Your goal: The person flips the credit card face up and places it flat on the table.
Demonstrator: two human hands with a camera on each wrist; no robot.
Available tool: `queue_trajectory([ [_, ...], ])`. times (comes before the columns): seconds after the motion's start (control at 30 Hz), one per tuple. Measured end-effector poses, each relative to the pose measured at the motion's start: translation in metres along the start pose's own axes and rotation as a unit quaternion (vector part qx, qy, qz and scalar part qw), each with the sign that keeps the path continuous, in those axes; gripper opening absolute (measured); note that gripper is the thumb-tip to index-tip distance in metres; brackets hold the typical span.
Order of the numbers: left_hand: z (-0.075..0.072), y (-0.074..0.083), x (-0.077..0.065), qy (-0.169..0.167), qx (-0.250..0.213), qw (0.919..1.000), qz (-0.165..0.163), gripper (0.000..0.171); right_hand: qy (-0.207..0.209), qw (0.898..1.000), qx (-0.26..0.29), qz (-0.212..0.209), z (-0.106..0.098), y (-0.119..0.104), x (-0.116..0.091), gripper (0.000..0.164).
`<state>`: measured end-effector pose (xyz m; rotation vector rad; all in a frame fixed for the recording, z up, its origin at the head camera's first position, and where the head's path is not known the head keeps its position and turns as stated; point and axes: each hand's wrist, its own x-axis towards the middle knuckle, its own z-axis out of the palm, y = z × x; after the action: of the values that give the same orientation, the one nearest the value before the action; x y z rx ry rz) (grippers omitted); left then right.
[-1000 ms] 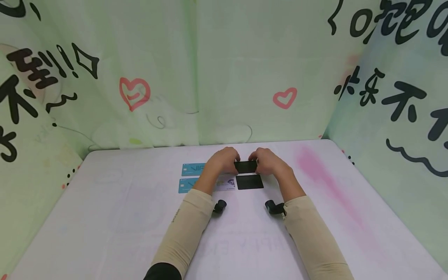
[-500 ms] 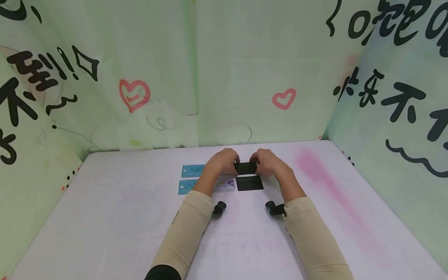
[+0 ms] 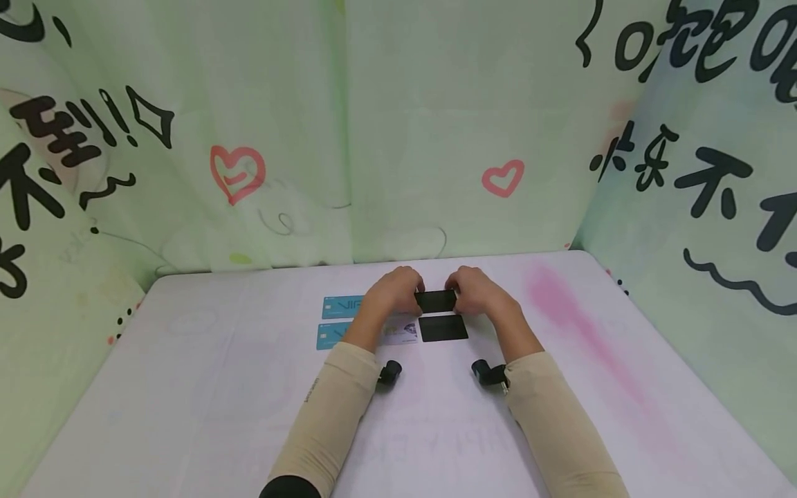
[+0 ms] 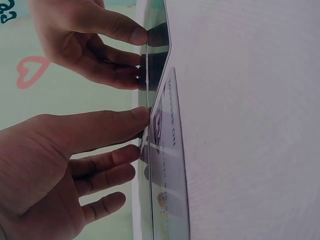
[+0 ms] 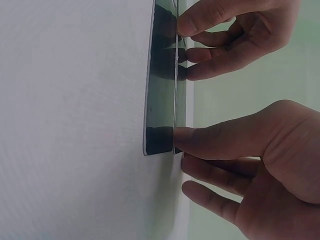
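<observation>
Two black glossy cards lie one behind the other at the far middle of the table. My left hand [image 3: 395, 294] pinches the left end of the rear black card [image 3: 435, 301] between thumb and fingers. At its right end, my right hand [image 3: 479, 294] grips the same card, thumb [image 5: 200, 142] on the near edge. Just in front lies the front black card [image 3: 443, 328], which no finger touches. A pale card with a printed picture [image 3: 401, 333] adjoins it on the left, partly hidden by my left wrist; its lettering shows in the left wrist view.
Two blue cards lie left of my left arm: a rear one [image 3: 339, 306] lettered VIP and a front one [image 3: 332, 335], both partly covered by the arm. The white tabletop [image 3: 218, 387] ends at a pale green curtain [image 3: 398, 138] behind and at both sides.
The whole scene sits slightly lower in the head view. Both hands keep their hold on the rear black card, and the cards stay in place.
</observation>
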<state>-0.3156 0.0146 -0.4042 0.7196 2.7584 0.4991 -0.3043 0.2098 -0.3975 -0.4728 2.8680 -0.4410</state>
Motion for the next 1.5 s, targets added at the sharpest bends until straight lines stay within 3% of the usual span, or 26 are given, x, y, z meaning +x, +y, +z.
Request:
queue_trajectory([
  [1.07,-0.0004,0.0001,-0.0006,-0.002,-0.008,0.9999,-0.009,0.043,-0.008,1.000,0.004,0.016,0.0030,0.0023,0.0019,0.046],
  [1.5,0.0010,-0.0019,-0.0006,0.004,-0.011,0.9998,-0.013,0.044,-0.006,1.000,0.014,-0.008,0.0014,0.0056,0.0031,0.053],
])
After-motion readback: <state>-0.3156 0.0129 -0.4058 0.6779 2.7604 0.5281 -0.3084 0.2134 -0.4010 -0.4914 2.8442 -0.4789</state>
